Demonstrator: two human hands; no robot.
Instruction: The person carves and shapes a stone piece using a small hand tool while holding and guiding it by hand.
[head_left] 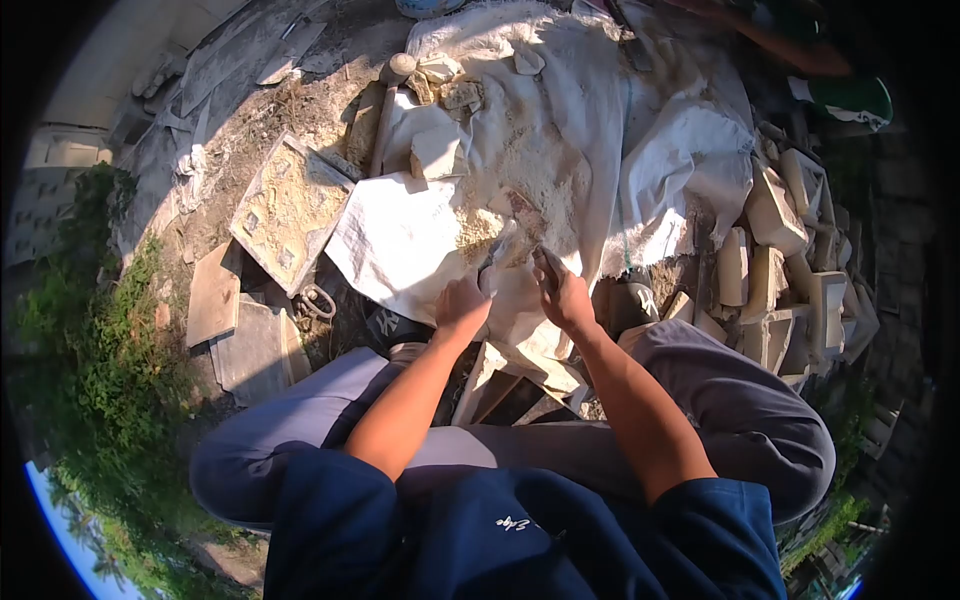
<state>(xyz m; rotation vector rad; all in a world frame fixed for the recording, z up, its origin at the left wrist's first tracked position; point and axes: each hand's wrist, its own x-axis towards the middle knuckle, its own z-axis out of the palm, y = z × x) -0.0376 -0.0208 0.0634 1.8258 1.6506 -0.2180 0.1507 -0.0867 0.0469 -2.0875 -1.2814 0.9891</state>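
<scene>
My left hand (pixel 463 303) is closed round the handle of a metal tool whose blurred blade reaches up over the white sacking (pixel 395 235). Close beside it, my right hand (pixel 566 297) grips the dark handle of a second tool (pixel 526 217), its brownish blade pointing up and to the left. Both blades are near a small heap of pale crumbly material (pixel 478 226) on the sacking. The two hands are apart, between my bent knees. Fine pale powder coats the sacking beyond the tools.
A pale block (pixel 436 152) and a long-handled mallet (pixel 402 66) lie on the sacking. Left is a powder-covered tray (pixel 285 205) beside flat slabs (pixel 215 295). Stacked pale blocks (pixel 775 215) stand right. Another person's arm (pixel 800 50) shows at upper right. Broken pieces (pixel 530 372) lie between my legs.
</scene>
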